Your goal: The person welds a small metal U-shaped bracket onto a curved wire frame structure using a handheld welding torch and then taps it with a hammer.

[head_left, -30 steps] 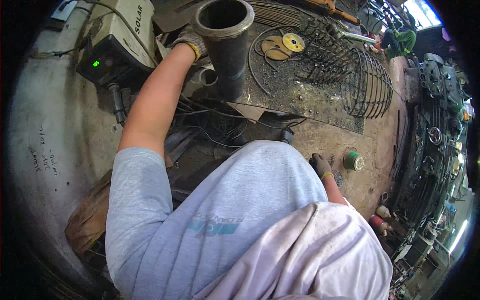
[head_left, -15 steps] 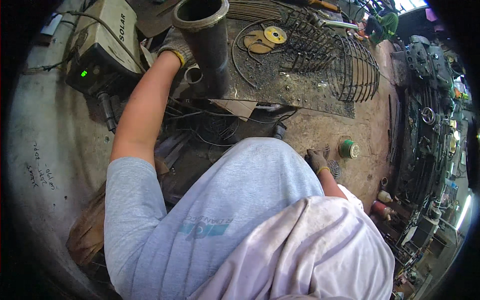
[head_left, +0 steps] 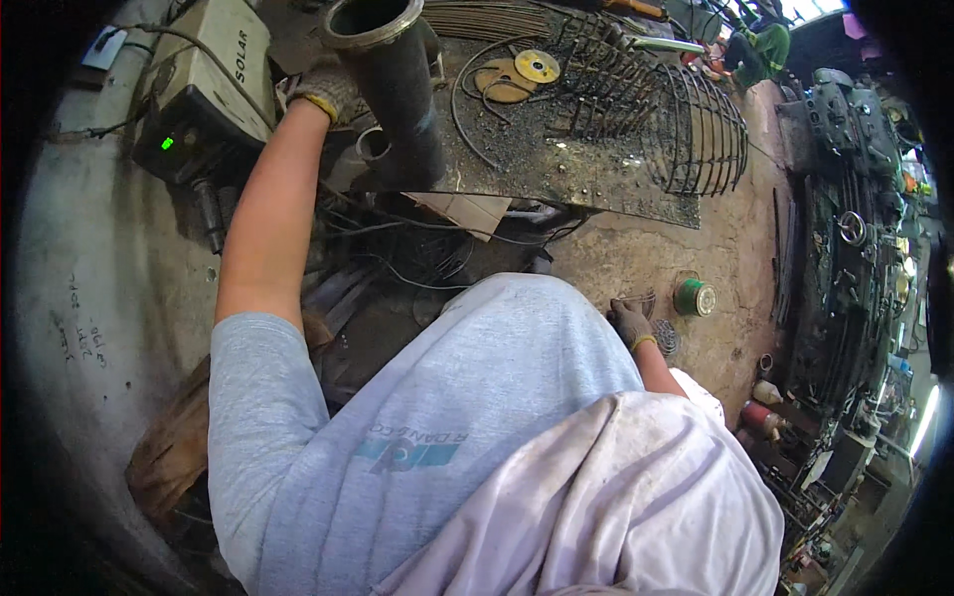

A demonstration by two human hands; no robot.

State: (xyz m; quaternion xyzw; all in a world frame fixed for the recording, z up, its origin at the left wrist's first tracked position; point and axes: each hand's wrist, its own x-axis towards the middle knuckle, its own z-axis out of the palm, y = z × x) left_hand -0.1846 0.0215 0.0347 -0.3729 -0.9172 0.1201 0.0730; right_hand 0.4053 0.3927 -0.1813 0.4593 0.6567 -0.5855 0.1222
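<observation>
A dark, wide metal pipe [head_left: 393,109] with a flanged top stands tilted at the left end of the worktable [head_left: 596,199]. My left hand [head_left: 333,87], in a grey knitted glove with a yellow cuff, is against its far left side. The pipe hides the fingers, but hand and pipe shift together. A short ring-like tube [head_left: 373,145] sits at the pipe's foot. Beyond my right knee, my right hand [head_left: 630,324], in a similar glove, is low near the floor beside some coiled wire [head_left: 665,338]. Its fingers are too small and partly hidden to read.
A cream-and-black machine [head_left: 204,94] with a green display stands at left. The table bears a yellow-labelled disc [head_left: 538,67], a curved bar cage [head_left: 701,134] and metal scraps. A green spool [head_left: 694,296] is on the floor. A lathe-like machine [head_left: 855,219] lines the right; a person [head_left: 763,50] crouches far off.
My left hand and the pipe have moved left, and the pipe's top leans further left. The whole view has shifted slightly. My right hand stays nearly in place.
</observation>
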